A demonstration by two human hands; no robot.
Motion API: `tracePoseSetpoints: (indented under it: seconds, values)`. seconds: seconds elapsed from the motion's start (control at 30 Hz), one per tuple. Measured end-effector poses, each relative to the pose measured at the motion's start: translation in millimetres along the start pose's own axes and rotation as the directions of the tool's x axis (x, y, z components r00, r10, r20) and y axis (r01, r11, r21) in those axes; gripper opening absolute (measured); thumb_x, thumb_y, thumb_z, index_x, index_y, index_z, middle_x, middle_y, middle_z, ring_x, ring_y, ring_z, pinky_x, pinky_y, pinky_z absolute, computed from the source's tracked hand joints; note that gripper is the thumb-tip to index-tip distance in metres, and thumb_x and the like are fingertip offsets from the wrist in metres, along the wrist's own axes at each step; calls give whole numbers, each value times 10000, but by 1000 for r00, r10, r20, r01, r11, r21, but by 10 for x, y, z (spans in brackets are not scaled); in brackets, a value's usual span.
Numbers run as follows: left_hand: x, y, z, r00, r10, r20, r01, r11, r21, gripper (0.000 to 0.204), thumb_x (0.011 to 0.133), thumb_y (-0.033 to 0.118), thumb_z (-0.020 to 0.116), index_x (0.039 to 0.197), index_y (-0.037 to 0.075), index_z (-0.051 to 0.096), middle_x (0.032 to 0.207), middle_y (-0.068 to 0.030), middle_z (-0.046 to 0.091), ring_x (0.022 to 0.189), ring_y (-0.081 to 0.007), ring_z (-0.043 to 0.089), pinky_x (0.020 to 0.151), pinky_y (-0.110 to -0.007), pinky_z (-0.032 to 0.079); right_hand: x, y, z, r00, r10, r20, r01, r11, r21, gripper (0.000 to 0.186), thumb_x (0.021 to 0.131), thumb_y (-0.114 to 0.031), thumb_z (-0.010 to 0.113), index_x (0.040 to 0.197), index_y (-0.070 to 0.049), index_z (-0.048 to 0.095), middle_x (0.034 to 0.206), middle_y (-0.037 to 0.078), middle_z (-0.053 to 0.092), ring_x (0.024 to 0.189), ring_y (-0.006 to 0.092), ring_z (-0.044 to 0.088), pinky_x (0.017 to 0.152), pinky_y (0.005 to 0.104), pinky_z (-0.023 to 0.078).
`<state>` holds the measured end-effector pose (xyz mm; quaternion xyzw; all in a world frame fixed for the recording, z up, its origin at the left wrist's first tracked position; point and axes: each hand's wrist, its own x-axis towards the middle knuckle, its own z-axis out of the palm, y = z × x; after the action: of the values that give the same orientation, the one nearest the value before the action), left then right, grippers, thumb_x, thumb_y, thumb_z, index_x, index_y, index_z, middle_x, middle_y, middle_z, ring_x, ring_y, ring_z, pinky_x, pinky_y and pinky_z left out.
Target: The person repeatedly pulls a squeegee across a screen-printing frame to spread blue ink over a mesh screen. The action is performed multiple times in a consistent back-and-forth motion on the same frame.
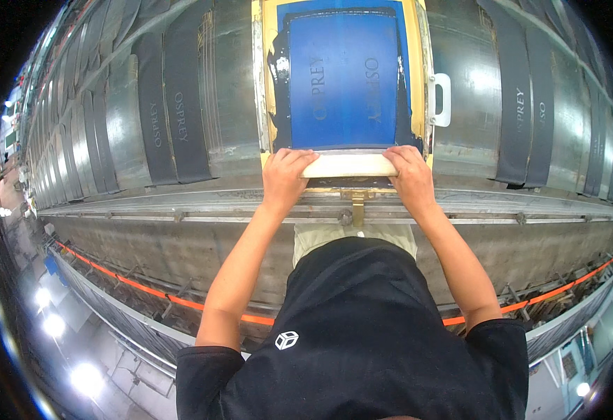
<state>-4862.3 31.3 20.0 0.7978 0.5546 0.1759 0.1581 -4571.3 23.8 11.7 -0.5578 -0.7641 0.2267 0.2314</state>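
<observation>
A screen printing frame with a blue mesh, dark smears and yellow borders lies before me. A long pale squeegee spans its near end, a dark blade along its far edge. My left hand grips the squeegee's left end, fingers curled over it; my right hand holds the other end the same way. A white handle is fixed to the frame's right side. Below the squeegee a brass-coloured bracket sits at the frame's near edge.
Long metal printing tables stretch left and right, carrying dark grey printed strips. A metal rail runs along the near edge, past my body. An orange band lines the lower structure behind me, with bright lamps at the picture's rim.
</observation>
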Motion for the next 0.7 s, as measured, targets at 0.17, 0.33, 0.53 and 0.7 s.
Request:
tracePoseSetpoints:
  seconds: [0.17,0.33,0.53,0.7]
  values:
    - [1078,-437,49,983,102,-152,-97,994,43,331,744,-32,700,1005,157,776,1027,-25,756,959,-213,706,797,-355,561,1099,464,-64,994,-83,-73,73,989,-131,395,688,49,695,1072,-47,702,1104,124,672,1084,317,620,933,404,518]
    - [2479,-869,34,998,-52,18,49,985,163,248,850,299,748,1097,294,767,995,-56,750,919,-281,712,782,-418,566,2450,1087,-176,989,-135,-62,120,973,-197,370,725,-91,794,1088,-104,721,1069,119,690,1044,333,638,912,422,517]
    - [3215,-1158,35,994,-77,78,62,982,177,313,806,380,780,1101,277,768,912,-112,745,873,-329,711,781,-441,559,3246,1318,-284,995,-90,-46,79,976,-205,297,710,-303,814,864,-55,759,861,202,705,909,384,664,840,474,514]
    - [3483,-1218,25,996,3,88,-22,977,213,259,735,316,793,930,147,772,888,-152,733,879,-350,701,812,-460,544,3381,1444,-307,996,-85,-21,76,960,-269,291,701,-320,822,829,-67,757,840,195,703,880,389,666,808,469,520]
